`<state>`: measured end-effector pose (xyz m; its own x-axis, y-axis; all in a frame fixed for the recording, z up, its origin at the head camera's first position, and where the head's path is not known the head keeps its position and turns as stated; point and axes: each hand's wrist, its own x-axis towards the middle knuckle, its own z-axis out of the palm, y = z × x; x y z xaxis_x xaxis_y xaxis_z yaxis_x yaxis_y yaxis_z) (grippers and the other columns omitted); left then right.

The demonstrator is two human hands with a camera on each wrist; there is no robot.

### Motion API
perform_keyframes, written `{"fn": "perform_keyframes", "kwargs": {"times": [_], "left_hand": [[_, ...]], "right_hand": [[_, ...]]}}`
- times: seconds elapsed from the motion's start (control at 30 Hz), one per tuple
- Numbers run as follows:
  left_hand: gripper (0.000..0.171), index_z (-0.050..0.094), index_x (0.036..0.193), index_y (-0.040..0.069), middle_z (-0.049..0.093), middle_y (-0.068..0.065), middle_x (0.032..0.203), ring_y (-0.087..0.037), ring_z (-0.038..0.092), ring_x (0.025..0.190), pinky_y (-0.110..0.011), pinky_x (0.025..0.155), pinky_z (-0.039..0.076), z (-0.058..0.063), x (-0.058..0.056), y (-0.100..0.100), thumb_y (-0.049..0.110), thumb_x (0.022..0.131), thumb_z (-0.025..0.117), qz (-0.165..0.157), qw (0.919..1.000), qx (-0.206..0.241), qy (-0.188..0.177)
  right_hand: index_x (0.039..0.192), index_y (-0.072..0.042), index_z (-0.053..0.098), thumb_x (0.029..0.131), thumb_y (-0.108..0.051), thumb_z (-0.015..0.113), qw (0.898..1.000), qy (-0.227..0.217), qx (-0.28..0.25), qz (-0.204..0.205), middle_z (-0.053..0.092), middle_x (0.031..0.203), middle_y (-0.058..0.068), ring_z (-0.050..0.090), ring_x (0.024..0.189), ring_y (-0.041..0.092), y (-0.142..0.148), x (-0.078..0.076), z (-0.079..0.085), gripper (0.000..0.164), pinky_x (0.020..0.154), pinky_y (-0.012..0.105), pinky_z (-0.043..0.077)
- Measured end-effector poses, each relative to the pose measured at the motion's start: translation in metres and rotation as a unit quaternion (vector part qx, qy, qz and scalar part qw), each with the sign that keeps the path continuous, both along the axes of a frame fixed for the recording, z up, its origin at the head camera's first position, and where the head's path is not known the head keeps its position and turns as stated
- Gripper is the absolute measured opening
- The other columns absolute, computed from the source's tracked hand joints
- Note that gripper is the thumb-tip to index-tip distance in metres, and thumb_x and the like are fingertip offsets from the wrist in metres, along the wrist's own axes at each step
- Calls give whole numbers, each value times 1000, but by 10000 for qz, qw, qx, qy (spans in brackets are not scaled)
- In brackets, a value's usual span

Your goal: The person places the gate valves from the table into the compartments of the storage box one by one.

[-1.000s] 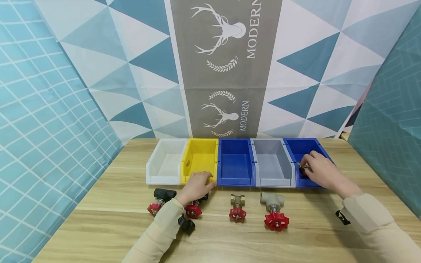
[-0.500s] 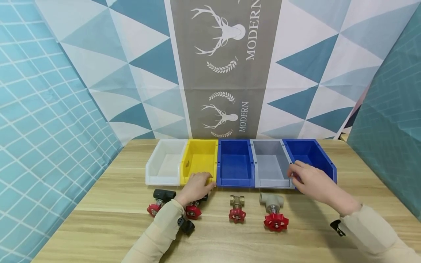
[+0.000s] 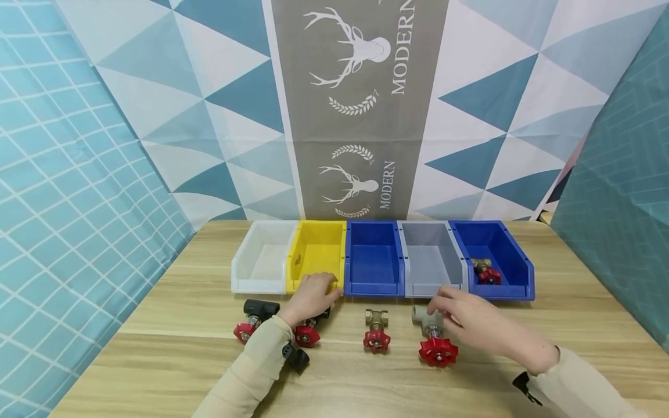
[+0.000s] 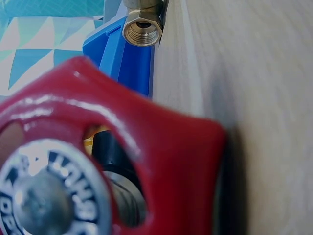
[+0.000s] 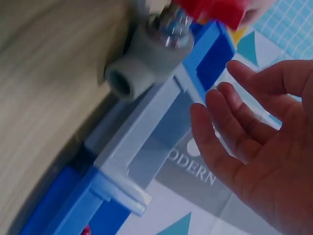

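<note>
My left hand (image 3: 309, 299) rests at the front lip of the yellow bin (image 3: 320, 255), fingers relaxed. Partly hidden beneath it lies a black valve with a red handwheel (image 3: 307, 335), whose wheel fills much of the left wrist view. My right hand (image 3: 473, 322), fingers loosely bent and holding nothing, hovers by a grey tee valve with a red handwheel (image 3: 438, 352). In the right wrist view, that valve's grey body (image 5: 151, 58) lies beyond the spread fingers (image 5: 210, 132). A brass valve with a red wheel (image 3: 489, 275) sits inside the far-right blue bin (image 3: 529, 281).
Left of the yellow bin stands a white one (image 3: 261, 285); right of it come a middle blue bin (image 3: 374, 288) and a grey bin (image 3: 434, 261). Another brass valve (image 3: 377, 331) lies before them. A black valve (image 3: 256, 319) lies at the left.
My right hand has let go of the brass valve in the far-right blue bin, then moved left and toward me to the grey valve. The left hand has stayed put.
</note>
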<state>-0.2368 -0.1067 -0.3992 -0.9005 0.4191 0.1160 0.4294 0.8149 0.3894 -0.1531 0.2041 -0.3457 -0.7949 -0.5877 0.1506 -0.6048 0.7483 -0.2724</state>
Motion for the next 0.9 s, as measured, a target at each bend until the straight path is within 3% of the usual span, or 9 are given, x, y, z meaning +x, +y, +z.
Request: {"fn": "perform_keyframes", "kwargs": {"times": [0.13, 0.33, 0.63, 0.9], "left_hand": [[36, 59, 111, 3, 63, -11, 109, -27, 56, 103, -42, 88, 35, 0, -1, 1, 33, 90, 54, 30, 10000, -37, -29], [36, 59, 112, 4, 63, -11, 109, -27, 56, 102, -42, 87, 35, 1, -1, 1, 32, 90, 54, 25, 10000, -48, -42], [36, 59, 111, 3, 63, -11, 109, -27, 56, 103, -42, 88, 35, 3, 2, 0, 32, 90, 54, 6, 10000, -39, -30], [36, 59, 111, 3, 63, -12, 109, -27, 56, 103, -42, 88, 35, 2, 1, 0, 32, 90, 54, 1, 10000, -5, 8]], "right_hand": [[93, -20, 62, 86, -20, 59, 9997, -257, -23, 54, 46, 82, -11, 44, 63, -1, -6, 7, -6, 7, 59, 19, 43], [93, -20, 62, 82, -33, 65, 9990, -411, 156, 129, 46, 85, -11, 44, 71, 1, -13, 12, -12, 17, 62, 21, 43], [83, -21, 56, 79, -24, 68, 9986, -58, 334, 403, 41, 78, -13, 39, 63, 0, -19, 13, -20, 13, 57, 19, 37], [79, -21, 53, 68, -28, 77, 9974, 106, 535, 472, 42, 79, -12, 39, 66, 1, -21, 15, -26, 27, 55, 21, 37]]}}
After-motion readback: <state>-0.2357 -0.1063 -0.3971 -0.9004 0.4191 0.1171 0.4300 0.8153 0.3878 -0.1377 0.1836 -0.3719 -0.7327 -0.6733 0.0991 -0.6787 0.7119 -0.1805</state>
